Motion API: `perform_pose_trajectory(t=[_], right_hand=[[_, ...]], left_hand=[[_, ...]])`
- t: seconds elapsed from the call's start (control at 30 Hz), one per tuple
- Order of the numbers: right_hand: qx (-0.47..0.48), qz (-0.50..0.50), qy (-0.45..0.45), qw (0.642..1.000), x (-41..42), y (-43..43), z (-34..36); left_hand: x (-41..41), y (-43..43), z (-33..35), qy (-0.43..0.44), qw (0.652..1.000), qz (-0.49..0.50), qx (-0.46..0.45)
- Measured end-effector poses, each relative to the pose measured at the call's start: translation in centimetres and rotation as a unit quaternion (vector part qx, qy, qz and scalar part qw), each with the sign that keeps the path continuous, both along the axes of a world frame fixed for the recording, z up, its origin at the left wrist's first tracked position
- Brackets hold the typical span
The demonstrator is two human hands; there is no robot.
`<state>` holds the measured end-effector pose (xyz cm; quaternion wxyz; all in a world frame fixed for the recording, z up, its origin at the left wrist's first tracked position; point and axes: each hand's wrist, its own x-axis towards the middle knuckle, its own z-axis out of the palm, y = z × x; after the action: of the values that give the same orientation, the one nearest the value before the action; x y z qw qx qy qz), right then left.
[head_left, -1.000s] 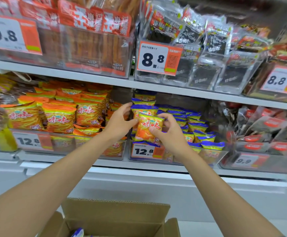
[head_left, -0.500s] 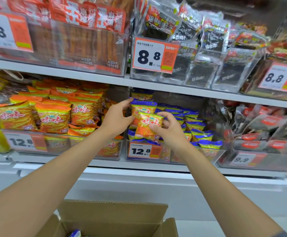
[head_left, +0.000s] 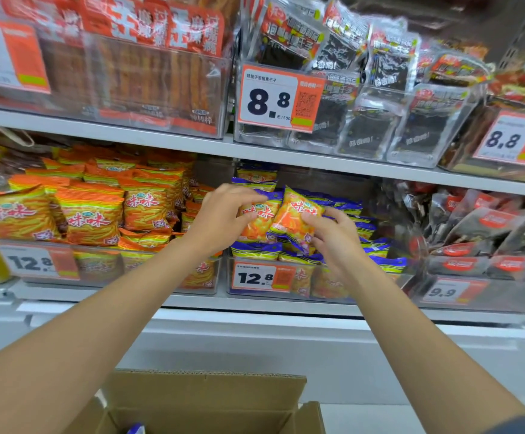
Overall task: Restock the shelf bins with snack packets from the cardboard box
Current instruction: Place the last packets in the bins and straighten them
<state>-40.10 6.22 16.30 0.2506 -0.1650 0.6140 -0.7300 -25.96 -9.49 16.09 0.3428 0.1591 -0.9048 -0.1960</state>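
Note:
Both hands are at the clear middle-shelf bin [head_left: 305,281] tagged 12.8, full of blue-topped orange snack packets. My left hand [head_left: 220,214] grips the top of one upright blue-topped packet [head_left: 259,222] at the bin's left front. My right hand [head_left: 333,239] pinches the lower right corner of another packet [head_left: 295,216], which is tilted against the first. The open cardboard box [head_left: 204,405] lies below at the frame's bottom edge, with a bit of one blue packet [head_left: 136,429] showing inside.
To the left is a bin of orange-topped packets [head_left: 92,214] tagged 12.8. On the right a bin of dark packets [head_left: 486,239] is tagged 9.9. The upper shelf [head_left: 254,150] carries bins tagged 8.8. A white base panel runs below the shelf.
My left hand has moved right and closed on the packet behind. The packet in my right hand has tilted and shifted right. The camera has come closer.

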Motion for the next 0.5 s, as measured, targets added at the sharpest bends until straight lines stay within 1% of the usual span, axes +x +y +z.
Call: perform_pose_trajectory(t=[0.07,0.1,0.17,0.27,0.37,0.5], right_hand=[[0.011,-0.049,0.036,0.998,-0.2,-0.3,0.0],[0.013,-0.073,0.053,0.996,-0.4,-0.3,0.0],[0.024,-0.099,0.077,0.992,-1.0,-0.3,0.3],[0.049,-0.104,0.1,0.988,-2.2,-0.6,0.4],[0.051,-0.099,0.12,0.987,-3.6,-1.3,0.7],[0.082,-0.103,0.165,0.978,-5.8,-2.6,0.5]], left_hand=[[0.0,-0.1,0.0,-0.035,0.999,0.006,-0.032],[-0.1,-0.3,-0.1,-0.049,0.998,0.016,-0.027],[0.0,-0.5,-0.4,-0.051,0.998,0.03,0.013],[0.1,-0.2,-1.0,-0.041,0.996,0.014,0.08],[0.2,0.0,-1.4,-0.042,0.996,-0.003,0.081],[0.2,-0.1,-1.5,-0.042,0.995,0.001,0.09]])
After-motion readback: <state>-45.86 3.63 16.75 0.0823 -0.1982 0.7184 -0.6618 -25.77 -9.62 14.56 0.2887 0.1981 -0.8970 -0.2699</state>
